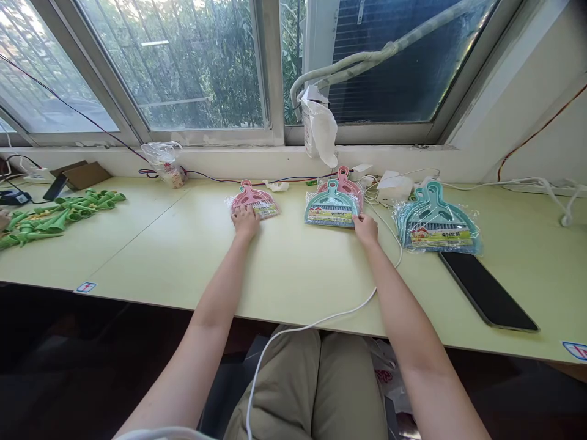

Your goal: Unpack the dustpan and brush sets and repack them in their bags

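A pink dustpan and brush set (251,197) in clear wrapping lies on the table, left of centre. The fingers of my left hand (246,222) are over its lower left edge, closed on it; the thumb is hidden. To the right, a teal dustpan and brush set (331,206) in wrapping, with a yellow label, partly covers another pink dustpan (343,178). My right hand (365,230) pinches the lower right corner of the teal set. Farther right, several wrapped teal dustpan sets (435,221) lie stacked.
A black phone (490,290) lies by the right stack. A white cable (316,322) crosses the table edge to my lap. Green horn-shaped pieces (57,217) lie far left, beside part of another person's hand. A plastic bag (166,164) and tissue pack (318,127) stand by the window.
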Demonstrator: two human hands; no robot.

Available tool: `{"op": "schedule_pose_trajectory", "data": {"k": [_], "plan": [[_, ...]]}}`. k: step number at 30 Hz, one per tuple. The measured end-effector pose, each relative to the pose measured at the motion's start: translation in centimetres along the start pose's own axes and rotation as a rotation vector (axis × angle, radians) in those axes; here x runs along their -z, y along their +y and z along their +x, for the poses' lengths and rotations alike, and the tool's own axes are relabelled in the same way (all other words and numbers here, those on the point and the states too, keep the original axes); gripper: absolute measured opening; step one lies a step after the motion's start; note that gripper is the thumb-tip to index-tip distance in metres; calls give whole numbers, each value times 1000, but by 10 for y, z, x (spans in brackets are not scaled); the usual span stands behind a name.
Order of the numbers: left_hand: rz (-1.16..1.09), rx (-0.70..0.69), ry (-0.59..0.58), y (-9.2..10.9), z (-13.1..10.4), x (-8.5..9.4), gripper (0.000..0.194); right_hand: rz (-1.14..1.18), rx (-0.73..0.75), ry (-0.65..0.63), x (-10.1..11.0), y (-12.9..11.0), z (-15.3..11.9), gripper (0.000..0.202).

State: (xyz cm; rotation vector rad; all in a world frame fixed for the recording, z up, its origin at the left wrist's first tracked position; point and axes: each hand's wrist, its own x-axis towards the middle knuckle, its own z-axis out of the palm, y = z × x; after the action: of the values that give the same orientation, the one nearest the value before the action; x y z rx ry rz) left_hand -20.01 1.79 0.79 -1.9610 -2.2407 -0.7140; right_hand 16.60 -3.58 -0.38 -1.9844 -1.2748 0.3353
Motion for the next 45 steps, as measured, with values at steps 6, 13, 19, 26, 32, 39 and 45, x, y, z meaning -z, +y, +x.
{"op": "schedule_pose_trajectory", "data": {"k": [6, 13, 19, 26, 32, 39, 45], "plan": [[5, -43, -52, 4, -4, -5, 40, -20, 9, -16, 0, 0, 0, 34], [18, -119, -124, 9, -8, -11, 47, -23, 8, -9, 1, -1, -2, 32], [-19, -106, -191, 7, -8, -15, 61, -3, 3, -25, 1, -1, -2, 33], [-109, -103, -124, -1, -4, -18, 56, 5, 7, -26, 2, -2, -3, 33], [-259, -45, -66, -6, 7, -12, 44, 23, 18, -29, 2, 0, -3, 33], [-304, -34, -24, -12, 8, -8, 46, 38, 7, -40, 0, 1, 0, 34], [-378, -129, 128, -13, 5, -10, 63, 43, 20, -51, 0, 2, 0, 33]]}}
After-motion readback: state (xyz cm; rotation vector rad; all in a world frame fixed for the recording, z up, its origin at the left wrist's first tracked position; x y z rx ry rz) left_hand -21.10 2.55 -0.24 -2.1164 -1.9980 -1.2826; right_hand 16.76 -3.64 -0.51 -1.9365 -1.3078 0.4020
